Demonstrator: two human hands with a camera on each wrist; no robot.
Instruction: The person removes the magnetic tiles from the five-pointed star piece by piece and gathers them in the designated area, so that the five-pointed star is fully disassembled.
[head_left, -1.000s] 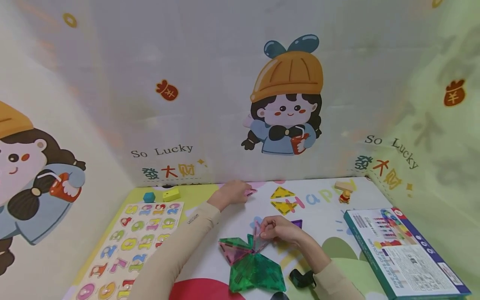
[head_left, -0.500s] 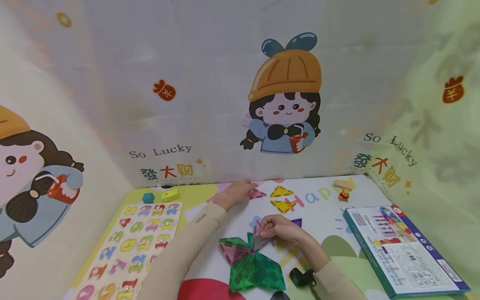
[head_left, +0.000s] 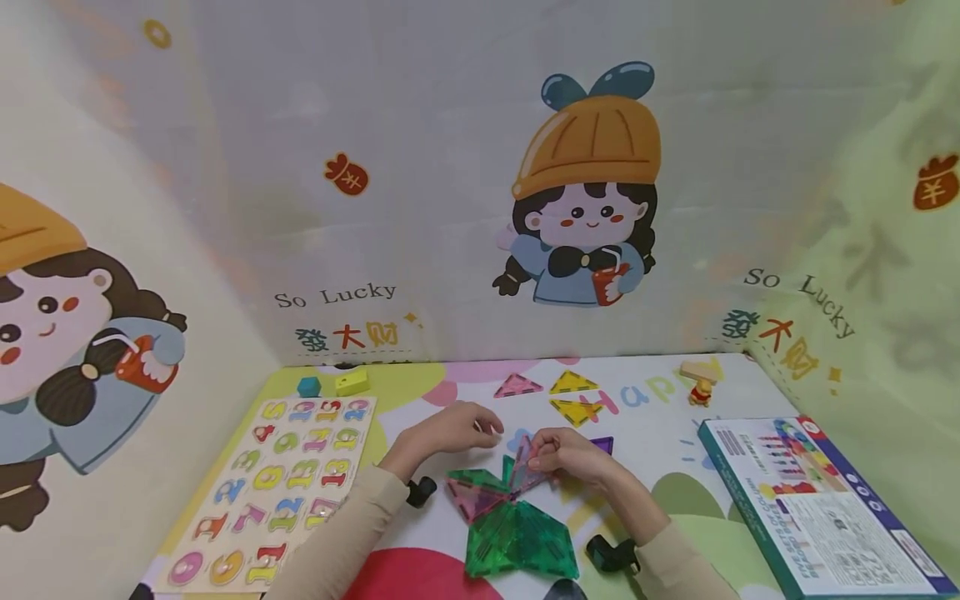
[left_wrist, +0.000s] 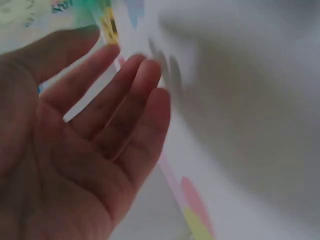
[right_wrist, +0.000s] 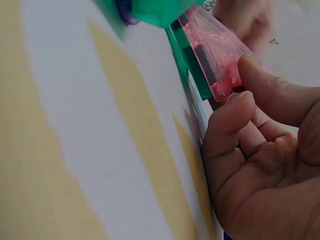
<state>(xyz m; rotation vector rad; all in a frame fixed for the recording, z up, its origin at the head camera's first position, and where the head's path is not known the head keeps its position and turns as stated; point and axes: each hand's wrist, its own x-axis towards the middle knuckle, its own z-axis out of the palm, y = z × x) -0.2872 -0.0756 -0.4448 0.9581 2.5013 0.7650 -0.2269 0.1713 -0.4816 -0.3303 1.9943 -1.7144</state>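
Right hand [head_left: 566, 457]: mine, clamped on a pink tile, thumb and index finger pinching its corner.
Held pink tile [head_left: 522, 471]: clear-faced, stood up on the table; its lower end reaches the spot where the green tiles meet. In my right-wrist view a green edge runs close along it; I cannot tell how firmly the two join.
Left hand [head_left: 453, 427]: raised just left of the right one, thumb and fingertips apart, fingers loosely bent, palm bare.
Green tiles [head_left: 517, 542]: nearest me two lie side by side; others rise behind and to the left.
Second pink tile [head_left: 472, 502]: set in the left part of that green group, tilted.
Purple tile [head_left: 603, 445]: just beyond my right hand, partly hidden by it.
Black wrist devices [head_left: 611, 553]: one at each of my wrists.
Yellow triangles [head_left: 574, 382]: two, near each other toward the table's far edge.
Loose pink triangle [head_left: 517, 385]: flat, left of the yellow pair.
Number board [head_left: 363, 423]: left side, coloured numerals on it, partly behind my left sleeve.
Blocks: teal [head_left: 308, 387] and yellow [head_left: 352, 382], beyond the board.
Bear figurine [head_left: 701, 392]: far right, before a wooden block [head_left: 699, 372].
Box [head_left: 817, 508]: right edge, printed face up.
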